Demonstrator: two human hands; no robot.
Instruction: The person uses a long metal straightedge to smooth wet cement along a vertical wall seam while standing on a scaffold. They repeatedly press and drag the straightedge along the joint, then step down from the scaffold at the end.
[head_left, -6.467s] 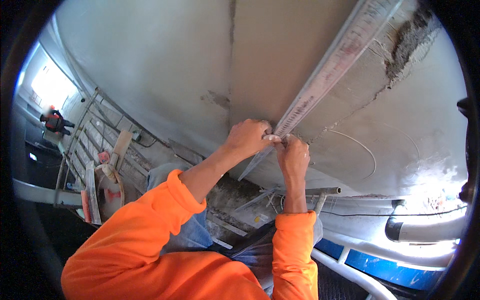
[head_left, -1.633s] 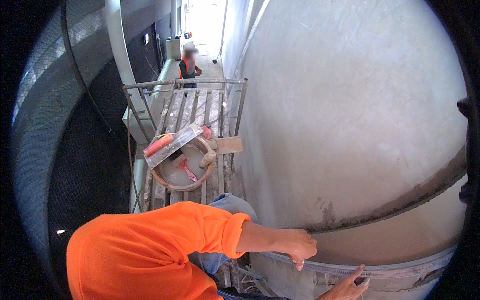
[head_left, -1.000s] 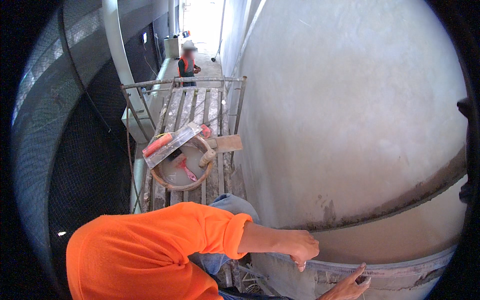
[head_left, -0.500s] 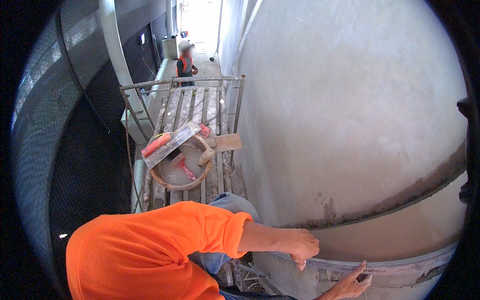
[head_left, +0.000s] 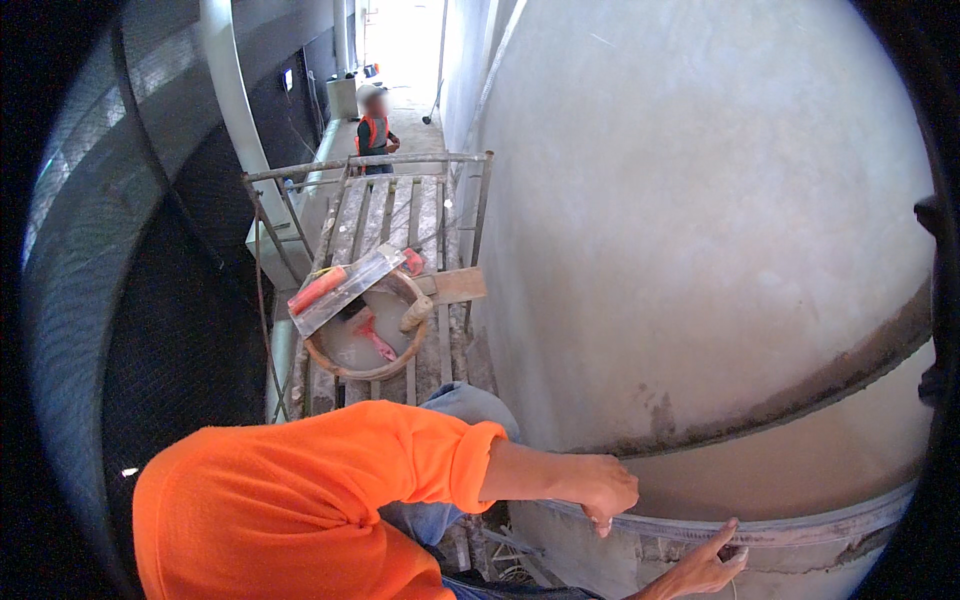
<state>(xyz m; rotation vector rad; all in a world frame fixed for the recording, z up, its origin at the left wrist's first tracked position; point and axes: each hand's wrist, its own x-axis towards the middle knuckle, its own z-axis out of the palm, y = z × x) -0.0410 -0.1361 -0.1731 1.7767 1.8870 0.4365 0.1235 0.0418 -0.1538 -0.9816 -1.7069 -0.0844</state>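
Since half a second ago your 2 hands barely shift: left hand [head_left: 603, 487] stays curled over the straightedge [head_left: 800, 527], right hand [head_left: 708, 567] fingers spread beneath it, pressing it against the plastered wall [head_left: 700, 230].

No packages, labels, signs or screens show here.

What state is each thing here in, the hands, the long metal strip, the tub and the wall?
Left hand: fingers curled onto the straightedge.
Right hand: fingertips touching the straightedge from below.
Straightedge: flat against the wall.
Wall: plastered grey, rough dark seam across it.
Tub: on the scaffold, tools inside and across.
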